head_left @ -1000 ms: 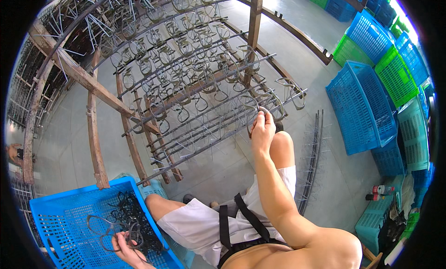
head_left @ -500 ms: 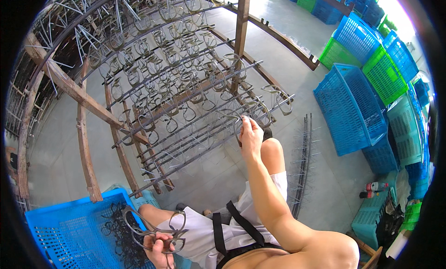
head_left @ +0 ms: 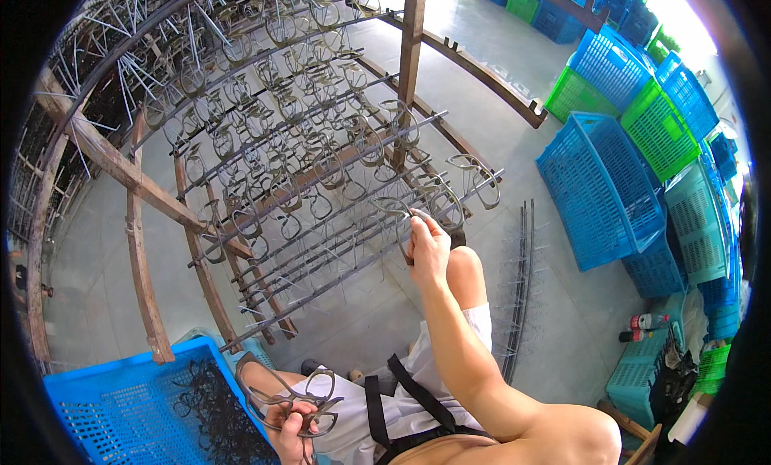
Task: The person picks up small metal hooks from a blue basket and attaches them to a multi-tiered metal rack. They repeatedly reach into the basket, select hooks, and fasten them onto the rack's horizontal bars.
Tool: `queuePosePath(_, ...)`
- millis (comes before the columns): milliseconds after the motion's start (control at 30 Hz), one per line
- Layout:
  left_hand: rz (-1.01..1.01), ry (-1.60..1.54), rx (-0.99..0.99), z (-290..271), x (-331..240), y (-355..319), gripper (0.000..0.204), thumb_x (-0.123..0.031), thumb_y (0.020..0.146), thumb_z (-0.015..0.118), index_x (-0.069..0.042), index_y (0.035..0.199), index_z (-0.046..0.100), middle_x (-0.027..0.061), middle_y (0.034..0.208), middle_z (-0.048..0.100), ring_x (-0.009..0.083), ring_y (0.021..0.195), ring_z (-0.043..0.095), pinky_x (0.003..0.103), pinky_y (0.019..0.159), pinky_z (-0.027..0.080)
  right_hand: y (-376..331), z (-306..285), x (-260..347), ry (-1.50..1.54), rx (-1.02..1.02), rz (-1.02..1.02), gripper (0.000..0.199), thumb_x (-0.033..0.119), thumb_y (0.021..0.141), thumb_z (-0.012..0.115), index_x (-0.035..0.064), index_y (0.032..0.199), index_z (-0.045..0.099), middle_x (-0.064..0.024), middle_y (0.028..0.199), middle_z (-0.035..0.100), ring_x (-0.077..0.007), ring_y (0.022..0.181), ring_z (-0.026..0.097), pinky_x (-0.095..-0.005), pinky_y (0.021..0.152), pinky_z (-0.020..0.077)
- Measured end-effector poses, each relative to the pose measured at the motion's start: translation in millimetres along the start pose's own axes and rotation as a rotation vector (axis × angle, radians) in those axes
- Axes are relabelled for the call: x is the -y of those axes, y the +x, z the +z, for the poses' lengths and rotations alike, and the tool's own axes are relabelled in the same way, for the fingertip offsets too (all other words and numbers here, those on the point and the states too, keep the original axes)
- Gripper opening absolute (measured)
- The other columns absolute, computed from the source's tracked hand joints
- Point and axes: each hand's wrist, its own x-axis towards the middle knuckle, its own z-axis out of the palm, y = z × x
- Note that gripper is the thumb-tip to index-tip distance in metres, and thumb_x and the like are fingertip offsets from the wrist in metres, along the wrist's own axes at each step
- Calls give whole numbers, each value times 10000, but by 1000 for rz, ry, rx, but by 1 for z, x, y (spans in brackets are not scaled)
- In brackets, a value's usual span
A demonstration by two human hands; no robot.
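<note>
My right hand point(head_left: 430, 248) pinches a dark eyeglass frame point(head_left: 391, 200) at the lower front rod of a rack, beside other hung frames near the rod's right end. How the frame meets the rod is hard to make out. Low on the left, my left hand point(head_left: 291, 427) is closed on several eyeglass frames point(head_left: 328, 401), their rims fanned out above the fingers. Rows of similar frames hang on the metal rods point(head_left: 309, 291) of the rack, over several levels.
A wooden post point(head_left: 411, 55) and beams point(head_left: 144, 288) support the rack. At lower left stands a blue basket point(head_left: 136, 362) with tangled black pieces point(head_left: 213, 413). Spiked rods point(head_left: 520, 288) lie on the floor to the right. Blue and green crates point(head_left: 598, 192) are stacked beyond, with bottles point(head_left: 649, 321) nearby.
My left hand has shifted slightly right with its frames. The right hand stays at the rod, slightly lower and to the left, still pinching the frame. The whole view has tilted a little.
</note>
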Motion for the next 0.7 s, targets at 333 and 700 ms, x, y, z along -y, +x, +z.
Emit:
queuePosePath(333,-60,-63,-87,-24,54,25,157,-21,776,537,35,922,554,175,744,606,272,752,608,283,461,513,-21,11,1,-552,42,-207,248,143,878,572,17,1086,623,44,592,455,-26,540,382,-210,473,333)
queuePosePath(700,-89,-197,-95,19,51,41,129,-25,787,555,-11,914,541,135,766,604,290,802,622,283,469,513,-14,-3,12,-524,126,-16,281,161,891,554,24,1135,555,2,749,491,-88,682,463,-249,605,396)
